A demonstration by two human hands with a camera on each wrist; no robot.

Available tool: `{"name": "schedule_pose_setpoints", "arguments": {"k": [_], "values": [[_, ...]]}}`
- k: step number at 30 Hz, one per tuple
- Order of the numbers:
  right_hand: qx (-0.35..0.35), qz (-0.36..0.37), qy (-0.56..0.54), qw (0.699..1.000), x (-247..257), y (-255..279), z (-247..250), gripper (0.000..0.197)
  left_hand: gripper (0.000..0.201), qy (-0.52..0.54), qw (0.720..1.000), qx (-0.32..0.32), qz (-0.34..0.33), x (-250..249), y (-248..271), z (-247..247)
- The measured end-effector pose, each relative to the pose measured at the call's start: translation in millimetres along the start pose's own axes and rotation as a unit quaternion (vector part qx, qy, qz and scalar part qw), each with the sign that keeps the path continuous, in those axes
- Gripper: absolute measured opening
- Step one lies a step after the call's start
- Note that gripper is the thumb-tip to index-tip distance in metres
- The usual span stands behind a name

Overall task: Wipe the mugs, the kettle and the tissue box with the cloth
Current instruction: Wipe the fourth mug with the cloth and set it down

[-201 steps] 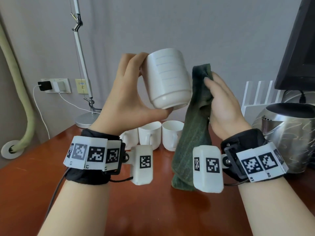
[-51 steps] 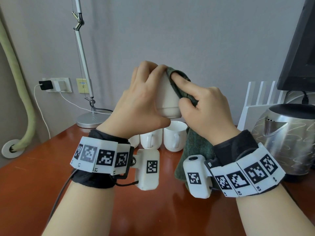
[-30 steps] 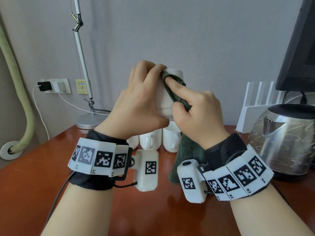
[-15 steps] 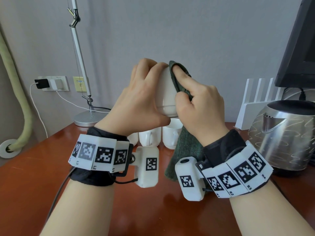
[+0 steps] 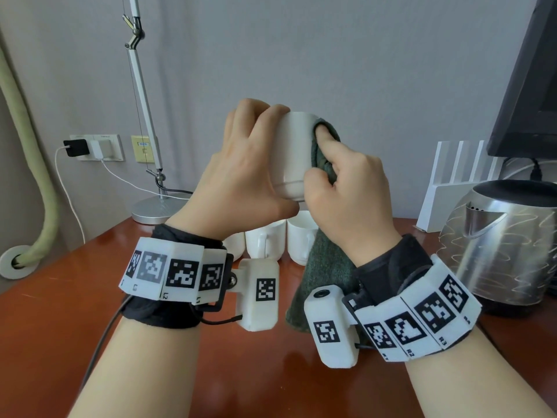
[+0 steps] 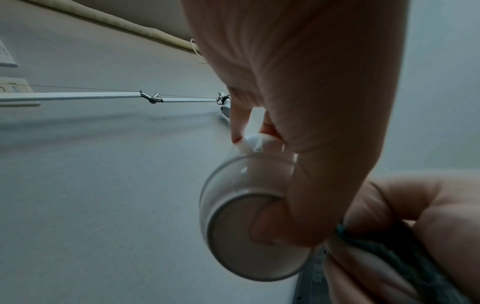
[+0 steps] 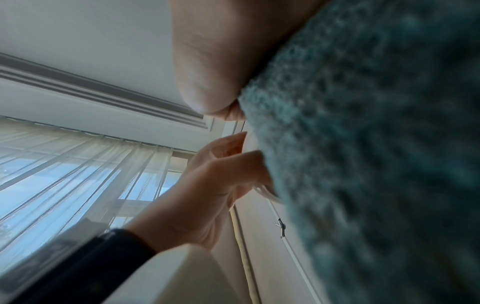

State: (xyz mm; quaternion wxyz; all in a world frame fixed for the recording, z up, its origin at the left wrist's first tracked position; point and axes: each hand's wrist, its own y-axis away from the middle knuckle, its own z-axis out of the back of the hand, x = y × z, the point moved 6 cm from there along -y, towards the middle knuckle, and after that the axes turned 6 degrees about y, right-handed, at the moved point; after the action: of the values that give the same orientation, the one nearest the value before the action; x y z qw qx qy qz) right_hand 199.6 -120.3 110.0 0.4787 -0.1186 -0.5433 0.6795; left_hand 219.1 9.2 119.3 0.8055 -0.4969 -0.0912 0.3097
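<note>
- My left hand (image 5: 241,176) grips one white ceramic mug (image 5: 294,155), held up above the reddish wooden table (image 5: 60,312).
- My right hand (image 5: 346,200) pinches the dark green cloth (image 5: 325,267) against its side.
- Three more white mugs (image 5: 265,242) stand on the table behind.
- One steel kettle (image 5: 506,245) stands right.

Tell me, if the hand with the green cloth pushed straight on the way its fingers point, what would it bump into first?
The right hand would probably meet the white mug at once: its fingers already press the cloth against the mug's side, and the left hand holds the mug from the other side.
</note>
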Motion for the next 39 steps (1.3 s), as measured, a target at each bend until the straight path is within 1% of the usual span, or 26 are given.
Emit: {"name": "schedule_pose_setpoints", "arguments": {"k": [4, 6, 8, 10, 12, 13, 14, 16, 17, 18, 19, 23, 24, 25, 27, 28, 30, 32, 34, 37, 39], "values": [[0.016, 0.007, -0.001, 1.0, 4, 4, -6, 0.066, 0.087, -0.01, 0.998, -0.051, 0.017, 9, 0, 7], [0.018, 0.013, 0.001, 1.0, 3, 4, -8, 0.057, 0.086, -0.018, 0.996, -0.09, 0.021, 14, 0, 13], [0.001, 0.019, 0.001, 1.0, 1, 4, -6, 0.047, 0.09, -0.005, 0.991, -0.123, 0.047, 21, 1, 20], [-0.047, 0.021, -0.015, 0.999, -2, 4, 0, 0.045, 0.094, 0.028, 0.988, -0.138, 0.064, 24, 2, 27], [-0.108, 0.011, -0.047, 0.993, -8, 3, 8, 0.045, 0.101, 0.052, 0.989, -0.132, 0.042, 23, 3, 29], [-0.128, -0.002, -0.073, 0.989, -12, 1, 11, 0.045, 0.103, 0.063, 0.99, -0.123, 0.025, 22, 3, 29], [-0.128, -0.023, -0.104, 0.986, -19, -1, 12, 0.041, 0.105, 0.075, 0.991, -0.111, 0.012, 21, 4, 27], [-0.111, -0.078, -0.157, 0.978, -32, -5, 9, 0.016, 0.1, 0.107, 0.99, -0.088, 0.01, 19, 4, 24], [-0.1, -0.111, -0.183, 0.972, -39, -7, 7, 0.008, 0.097, 0.131, 0.988, -0.076, 0.016, 19, 4, 22], [-0.09, -0.143, -0.217, 0.961, -45, -8, 5, 0.014, 0.095, 0.16, 0.985, -0.063, 0.02, 18, 5, 21], [-0.077, -0.168, -0.251, 0.95, -48, -8, 2, 0.026, 0.093, 0.192, 0.98, -0.052, 0.021, 16, 5, 20], [-0.013, -0.222, -0.335, 0.916, -52, -6, -9, 0.063, 0.087, 0.282, 0.958, -0.038, 0.026, 10, 6, 17], [-0.009, -0.224, -0.354, 0.908, -51, -6, -11, 0.064, 0.088, 0.292, 0.955, -0.035, 0.027, 10, 5, 16], [-0.015, -0.22, -0.378, 0.899, -50, -6, -9, 0.06, 0.089, 0.3, 0.953, -0.031, 0.028, 10, 4, 15], [-0.041, -0.201, -0.406, 0.891, -48, -8, -5, 0.041, 0.09, 0.311, 0.949, -0.02, 0.035, 12, 3, 13], [-0.053, -0.191, -0.396, 0.897, -49, -9, -3, 0.032, 0.091, 0.312, 0.949, -0.012, 0.039, 13, 3, 12], [-0.079, -0.174, -0.362, 0.912, -51, -10, 2, 0.025, 0.092, 0.292, 0.956, 0.005, 0.039, 14, 3, 11], [-0.09, -0.151, -0.322, 0.93, -51, -10, 4, 0.026, 0.089, 0.247, 0.969, 0.016, 0.022, 13, 2, 9], [-0.086, -0.138, -0.274, 0.948, -52, -12, 5, 0.031, 0.089, 0.201, 0.979, 0.021, 0.006, 11, 2, 7], [-0.073, -0.127, -0.249, 0.957, -55, -15, 4, 0.018, 0.096, 0.172, 0.985, 0.027, 0.011, 10, 3, 2], [-0.067, -0.118, -0.246, 0.96, -53, -15, 5, 0.022, 0.1, 0.164, 0.986, 0.029, 0.008, 9, 3, 3]]}}
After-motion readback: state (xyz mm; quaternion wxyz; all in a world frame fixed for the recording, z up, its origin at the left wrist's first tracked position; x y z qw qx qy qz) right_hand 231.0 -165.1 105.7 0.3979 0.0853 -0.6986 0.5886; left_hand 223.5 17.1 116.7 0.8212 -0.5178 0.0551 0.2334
